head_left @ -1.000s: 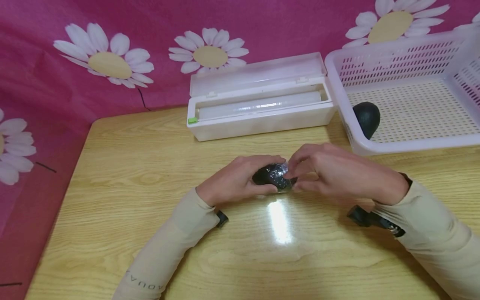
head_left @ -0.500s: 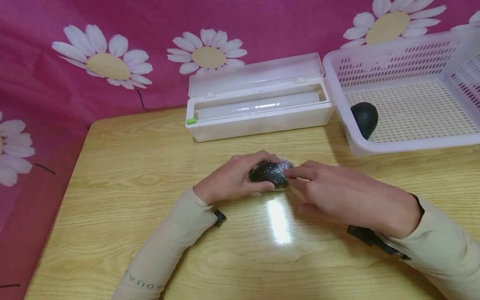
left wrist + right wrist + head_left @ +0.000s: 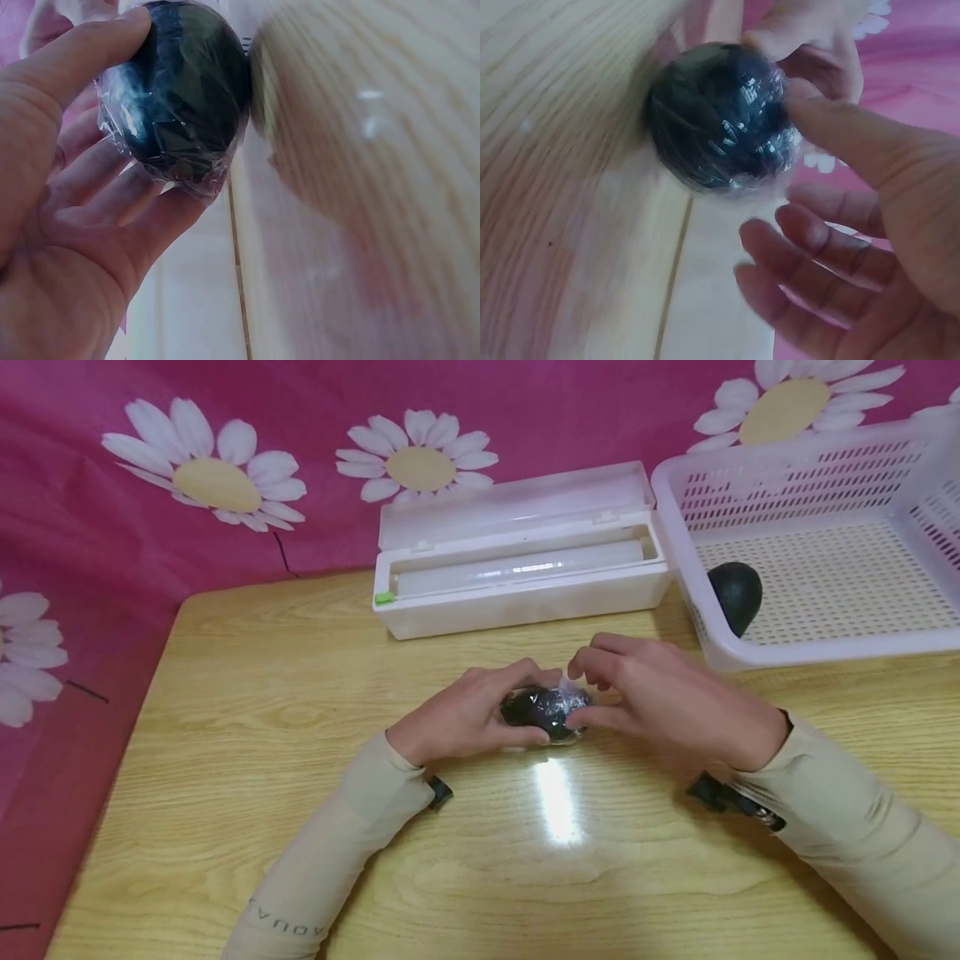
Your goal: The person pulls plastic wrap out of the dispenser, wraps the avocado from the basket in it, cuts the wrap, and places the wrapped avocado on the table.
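A dark avocado (image 3: 534, 708), wrapped in crinkled clear cling film (image 3: 742, 112), lies low over the wooden table in the head view. My left hand (image 3: 465, 714) holds its left end, with the thumb on the near side and fingers on the far side. In the left wrist view the fingers support the wrapped avocado (image 3: 187, 90) from beneath the film. At the other end, my right hand (image 3: 675, 697) touches the film with its thumb. Its other fingers (image 3: 810, 262) are bent loosely and spread apart from the avocado in the right wrist view.
Behind the hands stands a white cling film box (image 3: 517, 610) with its lid raised and a film roll (image 3: 525, 568) inside. A pale plastic basket (image 3: 847, 652) at the back right holds a second dark avocado (image 3: 737, 597). A pink flowered cloth (image 3: 315, 460) hangs behind the table.
My right hand shifts toward the near right, pressing the film with its fingertips, then comes back up with thumb and fingers apart. The left hand keeps its hold on the avocado.
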The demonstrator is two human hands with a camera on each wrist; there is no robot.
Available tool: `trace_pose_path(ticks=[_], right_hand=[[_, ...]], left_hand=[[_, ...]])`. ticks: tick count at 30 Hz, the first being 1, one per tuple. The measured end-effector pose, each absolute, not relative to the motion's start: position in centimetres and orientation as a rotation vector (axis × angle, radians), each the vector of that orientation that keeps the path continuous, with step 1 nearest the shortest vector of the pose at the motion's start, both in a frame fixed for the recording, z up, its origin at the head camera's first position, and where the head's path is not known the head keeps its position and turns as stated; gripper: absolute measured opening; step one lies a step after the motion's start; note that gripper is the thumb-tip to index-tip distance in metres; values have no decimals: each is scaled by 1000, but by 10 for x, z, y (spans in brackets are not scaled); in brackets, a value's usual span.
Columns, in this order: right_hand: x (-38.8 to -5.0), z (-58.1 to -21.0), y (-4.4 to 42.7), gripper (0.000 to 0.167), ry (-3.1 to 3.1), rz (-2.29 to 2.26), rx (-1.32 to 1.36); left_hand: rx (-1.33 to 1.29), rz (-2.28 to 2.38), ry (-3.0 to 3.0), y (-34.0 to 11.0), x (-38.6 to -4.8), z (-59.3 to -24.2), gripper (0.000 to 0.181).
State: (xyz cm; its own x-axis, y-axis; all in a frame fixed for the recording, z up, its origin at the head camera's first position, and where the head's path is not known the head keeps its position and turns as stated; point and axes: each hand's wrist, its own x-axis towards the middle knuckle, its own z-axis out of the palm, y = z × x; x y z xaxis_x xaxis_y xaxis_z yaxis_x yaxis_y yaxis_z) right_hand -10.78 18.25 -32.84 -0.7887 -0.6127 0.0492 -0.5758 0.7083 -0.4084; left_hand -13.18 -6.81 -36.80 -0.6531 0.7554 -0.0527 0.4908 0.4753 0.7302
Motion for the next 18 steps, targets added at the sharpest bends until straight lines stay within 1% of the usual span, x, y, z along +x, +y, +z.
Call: trace_pose_path(ticks=[4,8,11,18], right_hand=[[-110,-334,182,24,2789,-703,-1000],[-108,-334,183,15,2803,-697,-1039],[-104,-331,179,12,2858,-661,-1034],[-90,-332,165,11,3002,-596,-1076]], left_hand=[[1063,985,2350,-68,-132,-366,47],[1092,955,2385,-67,-133,-365,51],[1099,926,2417,-66,-132,-366,54],[1062,949,2382,-65,-132,-368,48]])
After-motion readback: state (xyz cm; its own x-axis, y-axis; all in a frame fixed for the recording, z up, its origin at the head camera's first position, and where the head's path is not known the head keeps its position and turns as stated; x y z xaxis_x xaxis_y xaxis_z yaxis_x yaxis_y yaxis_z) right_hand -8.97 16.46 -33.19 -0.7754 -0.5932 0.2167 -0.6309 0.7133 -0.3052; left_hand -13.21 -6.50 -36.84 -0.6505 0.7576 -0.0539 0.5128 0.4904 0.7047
